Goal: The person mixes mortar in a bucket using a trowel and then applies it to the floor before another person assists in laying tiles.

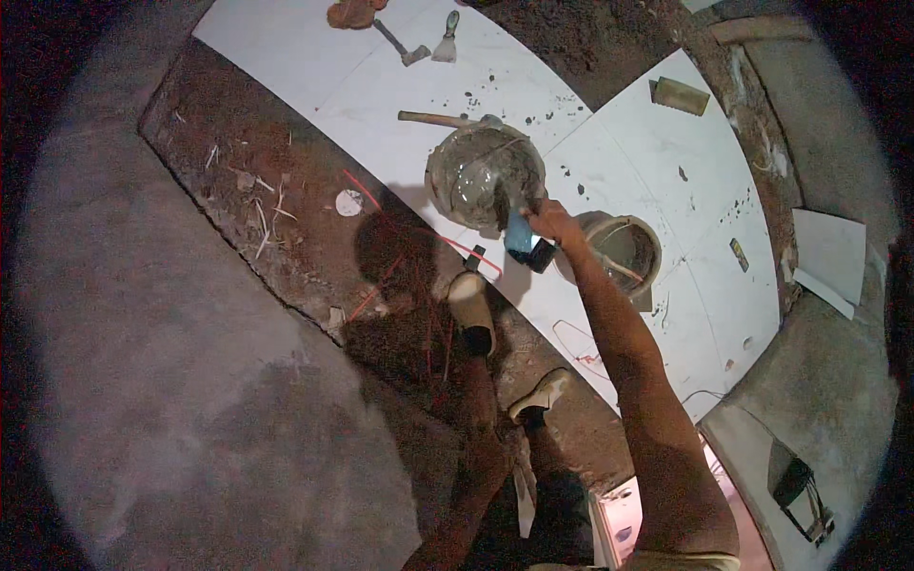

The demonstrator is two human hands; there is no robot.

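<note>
My right hand (554, 226) is closed around a blue-and-black handheld tool (520, 234) at the near right rim of a round basin (436, 181). The tool's dark end reaches over wet grey mix (476, 176) in the basin, and its exact kind is unclear. Just right of my right wrist stands a bucket (655, 249) with liquid in it. My left forearm (466, 519) comes up from the lower edge beside my legs. At its end, my left hand (499, 433) is dark and low by my leg, its fingers too indistinct to read.
A wooden-handled tool (433, 118) lies against the basin's far rim. Farther off are a putty knife (446, 43) and a hammer-like tool (402, 46). A block (680, 96) lies at the far right of the white sheets (705, 171). Red cord (457, 246) trails near my shoe (470, 303).
</note>
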